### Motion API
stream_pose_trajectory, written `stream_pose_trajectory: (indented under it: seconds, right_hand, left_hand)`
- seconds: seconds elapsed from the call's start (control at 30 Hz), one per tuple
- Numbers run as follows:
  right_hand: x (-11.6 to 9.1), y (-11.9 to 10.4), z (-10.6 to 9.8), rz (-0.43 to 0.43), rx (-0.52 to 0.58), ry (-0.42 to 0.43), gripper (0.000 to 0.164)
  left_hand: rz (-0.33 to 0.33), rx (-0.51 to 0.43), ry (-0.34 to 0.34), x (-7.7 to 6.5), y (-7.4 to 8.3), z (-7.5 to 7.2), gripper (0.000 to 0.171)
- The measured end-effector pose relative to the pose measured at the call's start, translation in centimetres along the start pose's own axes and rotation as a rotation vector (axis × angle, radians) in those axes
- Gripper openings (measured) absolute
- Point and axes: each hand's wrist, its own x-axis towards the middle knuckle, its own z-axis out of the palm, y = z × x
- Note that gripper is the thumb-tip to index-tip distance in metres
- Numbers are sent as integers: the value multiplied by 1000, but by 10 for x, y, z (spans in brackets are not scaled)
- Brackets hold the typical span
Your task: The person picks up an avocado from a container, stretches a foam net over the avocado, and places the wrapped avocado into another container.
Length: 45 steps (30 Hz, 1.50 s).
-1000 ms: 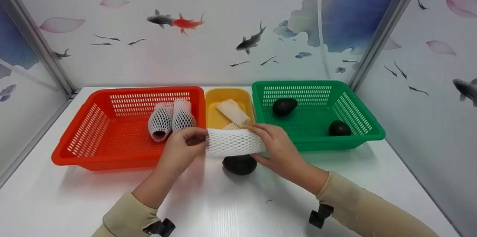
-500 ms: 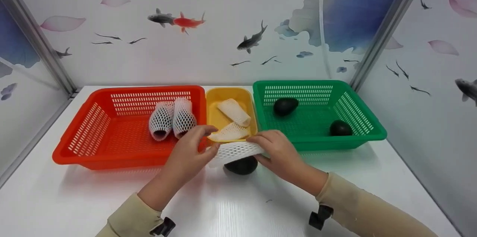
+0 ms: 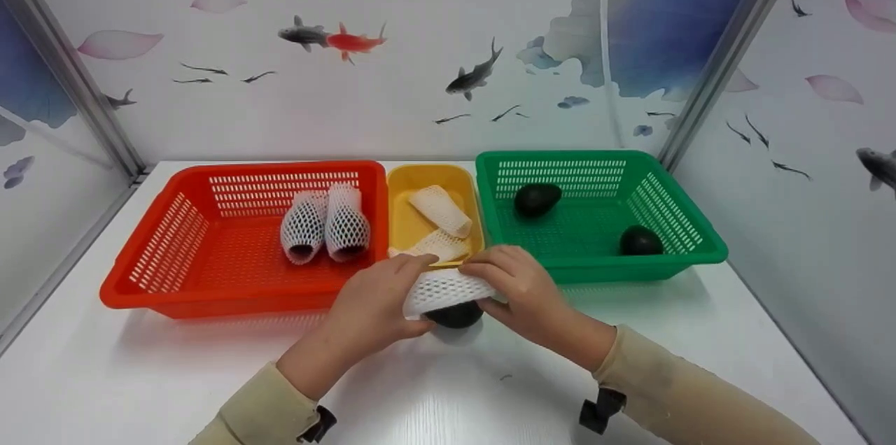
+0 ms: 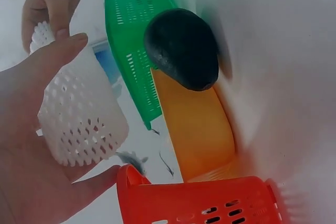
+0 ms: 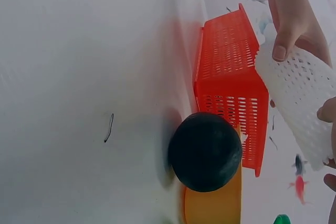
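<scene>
A white foam net sleeve (image 3: 448, 289) is held sideways between both hands, above the table. My right hand (image 3: 521, 291) pinches its right end between thumb and fingers. Around its left end, my left hand (image 3: 374, 301) has the thumb on one side and the fingers on the other. Just beneath the sleeve lies a dark avocado (image 3: 456, 316), partly hidden from the head camera. The left wrist view shows this avocado (image 4: 181, 48) whole and bare, apart from the sleeve (image 4: 84, 114). The sleeve's left opening is partly covered by the left hand.
A red basket (image 3: 231, 306) at left holds two avocados in foam nets (image 3: 325, 228). The small yellow basket (image 3: 401, 203) in the middle contains flat foam nets (image 3: 441, 210). At right, a green basket (image 3: 630, 271) contains two bare avocados (image 3: 537, 200). A small dark strand (image 5: 109, 128) lies on the table.
The left hand let its fingers off the sleeve's left end, then moved right and closed round it again. The sleeve has lowered slightly toward the avocado; the right hand still pinches its end.
</scene>
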Motion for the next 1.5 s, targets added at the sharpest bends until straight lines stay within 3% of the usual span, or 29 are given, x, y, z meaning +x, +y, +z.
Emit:
stream_pose_trajectory:
  seconds: [0.23, 0.33, 0.57, 0.83, 1.03, 1.2, 1.5]
  right_hand:
    - [3, -3, -4, -147, 15, 52, 45]
    - [4, -4, -5, -171, 1, 57, 46]
    - [1, -1, -8, -101, -16, 38, 49]
    - [-5, 4, -8, -6, -23, 12, 55]
    - [-11, 8, -1, 33, -38, -92, 52]
    - [-17, 10, 10, 12, -64, -196, 51]
    - [-26, 6, 23, 42, -181, -397, 46]
  left_hand:
    - [-13, -15, -26, 1, 5, 2, 80]
    - [-26, 9, -16, 2, 6, 0, 78]
    - [12, 78, 105, -1, -1, -4, 70]
    - [6, 94, 193, -9, -9, -10, 70]
    - [-10, 126, 236, -14, -15, -12, 68]
    - [-37, 132, 234, -16, -17, -14, 70]
    - [-39, 113, 242, -14, -17, -16, 68]
